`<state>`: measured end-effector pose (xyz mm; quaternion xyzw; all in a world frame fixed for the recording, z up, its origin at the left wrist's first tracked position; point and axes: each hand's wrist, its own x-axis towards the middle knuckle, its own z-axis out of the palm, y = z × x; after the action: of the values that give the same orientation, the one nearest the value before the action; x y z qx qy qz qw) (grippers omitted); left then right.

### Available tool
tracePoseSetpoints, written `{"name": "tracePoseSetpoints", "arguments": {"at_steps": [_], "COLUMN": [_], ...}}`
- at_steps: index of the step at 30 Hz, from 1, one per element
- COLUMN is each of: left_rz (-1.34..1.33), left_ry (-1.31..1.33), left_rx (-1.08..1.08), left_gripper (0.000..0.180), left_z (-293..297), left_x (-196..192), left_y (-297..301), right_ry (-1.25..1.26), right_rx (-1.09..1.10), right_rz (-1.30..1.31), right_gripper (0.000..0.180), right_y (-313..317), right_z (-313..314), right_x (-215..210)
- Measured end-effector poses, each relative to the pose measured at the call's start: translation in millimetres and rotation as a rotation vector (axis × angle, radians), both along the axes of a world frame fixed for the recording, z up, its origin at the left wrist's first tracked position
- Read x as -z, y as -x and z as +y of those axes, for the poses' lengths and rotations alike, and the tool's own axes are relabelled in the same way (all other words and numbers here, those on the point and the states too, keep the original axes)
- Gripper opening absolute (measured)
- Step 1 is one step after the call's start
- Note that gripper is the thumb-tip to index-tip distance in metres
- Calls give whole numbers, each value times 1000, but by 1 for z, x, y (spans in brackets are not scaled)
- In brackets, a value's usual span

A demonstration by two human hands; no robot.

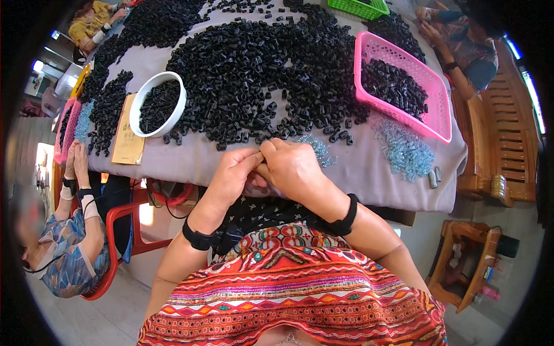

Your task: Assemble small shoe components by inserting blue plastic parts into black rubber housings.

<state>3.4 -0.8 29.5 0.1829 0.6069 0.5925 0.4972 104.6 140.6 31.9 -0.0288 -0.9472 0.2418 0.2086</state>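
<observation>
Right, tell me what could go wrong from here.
Anything pinched between the left hand and right hand, hidden from view, could drop past the front edge of the table. The loose pale-blue pieces beside the right hand might get scattered. Tugging the brown packet could jostle the white bowl overlapping it.

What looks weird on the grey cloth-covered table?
Two small grey cylindrical pieces, near its right edge beside the heap of shiny pale-blue bits, look odd: they lie apart from piles of small black tubes.
</observation>
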Motion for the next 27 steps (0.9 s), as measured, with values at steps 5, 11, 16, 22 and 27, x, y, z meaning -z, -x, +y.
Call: {"name": "tracePoseSetpoints", "arguments": {"at_steps": [5, 11, 16, 22, 27], "left_rz": [-55, 18, -19, -18, 26], "left_ry": [37, 46, 34, 21, 27], "left_rx": [9, 78, 35, 17, 36], "left_gripper": [29, 35, 37, 38, 32], "left_z": [-3, 0, -2, -4, -2], "left_x": [3, 3, 1, 0, -4], "left_y": [9, 11, 9, 10, 9], "right_ry": [31, 83, 222, 143, -28], "right_rx": [-11, 14, 180, 602, 717], "right_rz": [8, -23, 28, 57, -103], "right_gripper": [24, 25, 34, 41, 41], "right_y": [6, 7, 1, -30, -50], "right_z": [-3, 2, 39, 162, 213], "right_x": [6, 10, -17, -58, -50]}}
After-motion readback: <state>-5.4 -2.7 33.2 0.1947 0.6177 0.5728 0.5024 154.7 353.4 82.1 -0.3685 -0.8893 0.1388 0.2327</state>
